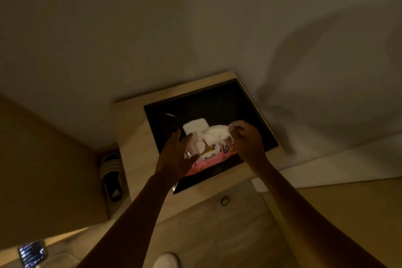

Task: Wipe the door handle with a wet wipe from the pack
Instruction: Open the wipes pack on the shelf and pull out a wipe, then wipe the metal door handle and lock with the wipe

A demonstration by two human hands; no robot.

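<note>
A pink pack of wet wipes (212,158) with cartoon print lies on a black glossy panel (245,111) set into a light wooden cabinet top. Its white lid (194,126) stands flipped open at the far side. My left hand (177,155) rests flat on the pack's left end, holding it down. My right hand (247,141) pinches a white wet wipe (215,134), which stretches from the pack's opening to my fingers. No door handle is in view.
The wooden cabinet top (134,137) stands against a pale wall. A round knob (225,201) sits on the cabinet front below. A black and white slide sandal (112,175) lies on the floor at the left. A lit screen (31,253) glows at the bottom left.
</note>
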